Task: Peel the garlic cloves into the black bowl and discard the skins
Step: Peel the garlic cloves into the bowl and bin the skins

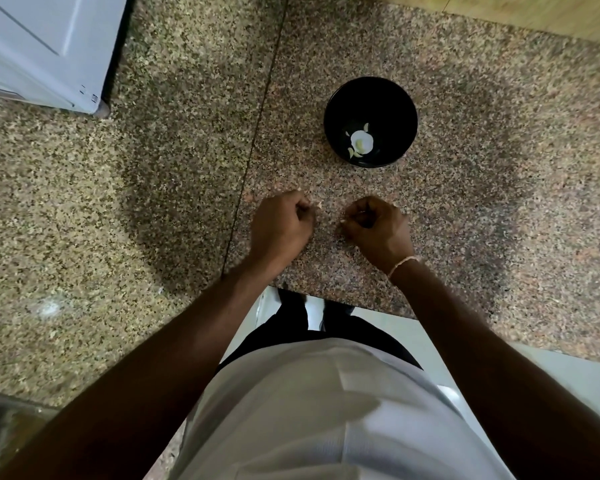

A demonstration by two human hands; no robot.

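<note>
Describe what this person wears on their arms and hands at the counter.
Both forearms are bare, no sleeves or gloves showing. The left hand wears nothing. The right hand has a thin pale string bracelet around the wrist. No rings or watch are visible.

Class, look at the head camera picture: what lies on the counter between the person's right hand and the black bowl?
Nothing: in the head view, only bare speckled counter separates the right hand from the black bowl. The pale garlic pieces lie inside the bowl, not in that stretch.
</note>
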